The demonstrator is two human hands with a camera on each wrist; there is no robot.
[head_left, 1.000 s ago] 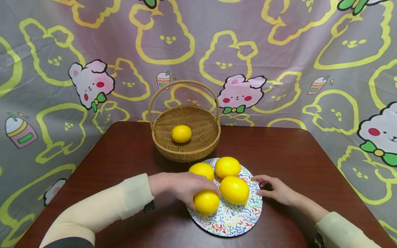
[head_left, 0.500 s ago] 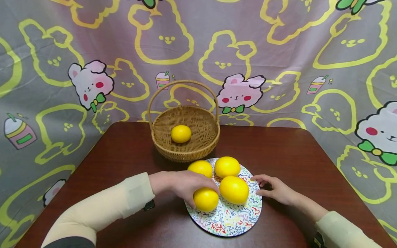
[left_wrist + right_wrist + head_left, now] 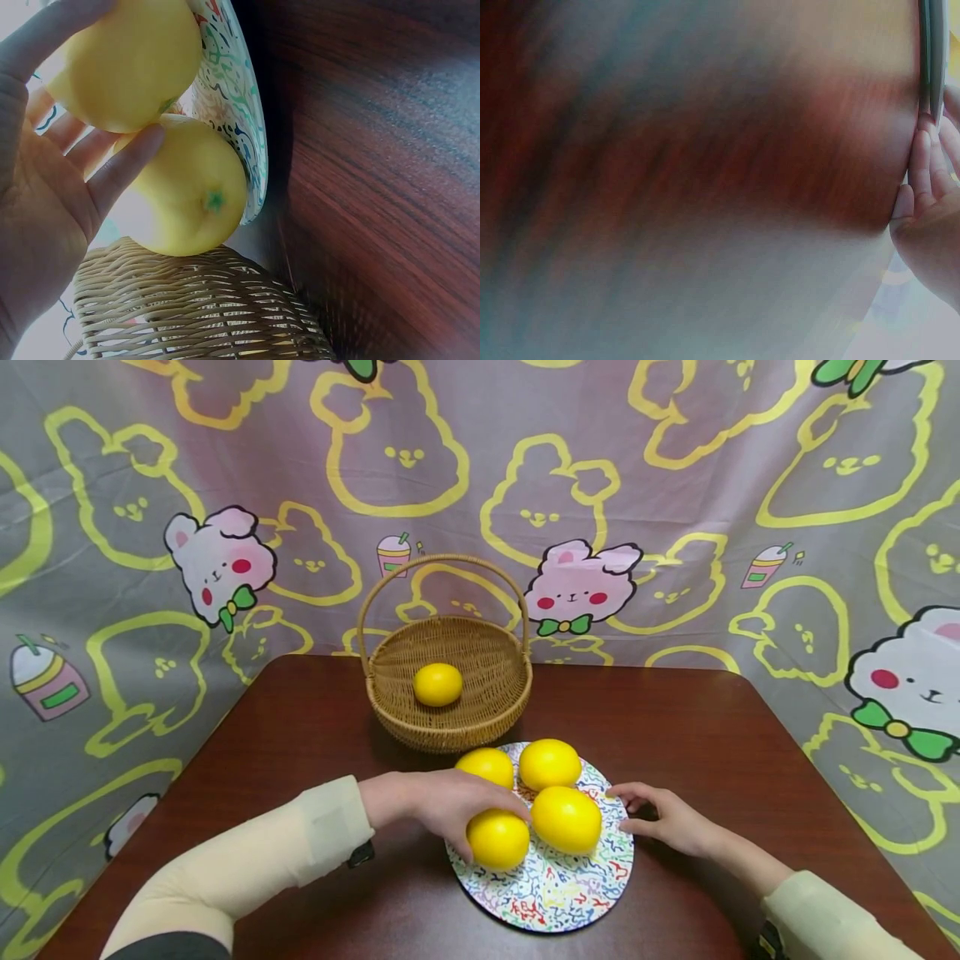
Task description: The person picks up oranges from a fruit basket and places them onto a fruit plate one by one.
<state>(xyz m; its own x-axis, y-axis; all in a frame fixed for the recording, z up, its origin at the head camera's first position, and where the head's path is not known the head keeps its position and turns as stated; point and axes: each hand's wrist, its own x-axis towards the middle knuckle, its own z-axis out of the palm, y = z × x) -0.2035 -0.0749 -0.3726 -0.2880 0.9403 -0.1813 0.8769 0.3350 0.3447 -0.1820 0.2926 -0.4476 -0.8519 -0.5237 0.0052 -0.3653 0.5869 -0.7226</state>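
Observation:
A round plate [image 3: 551, 897] with a colourful squiggle pattern carries several yellow lemons. My left hand [image 3: 453, 806] curls over the nearest-left lemon [image 3: 498, 841], thumb on its near side and fingers over the top. In the left wrist view this lemon [image 3: 124, 64] sits against the hand, and a second lemon [image 3: 184, 187] with a green star-shaped stem end lies by a fingertip. Behind my left hand is that second lemon [image 3: 487, 766]; two more are the back lemon [image 3: 550, 764] and the right lemon [image 3: 567, 820]. My right hand [image 3: 667, 818] touches the plate's right rim with relaxed fingertips.
Just behind the plate stands a wicker basket [image 3: 480, 652] with a tall arched handle and one lemon [image 3: 438, 684] inside. Everything stands on a dark brown table [image 3: 315, 727]. A printed cloth [image 3: 480, 527] hangs around its back and sides.
My left hand and its lemon have shifted slightly up and away from me. The lemon behind it has moved a little back and left. My right hand stays at the rim.

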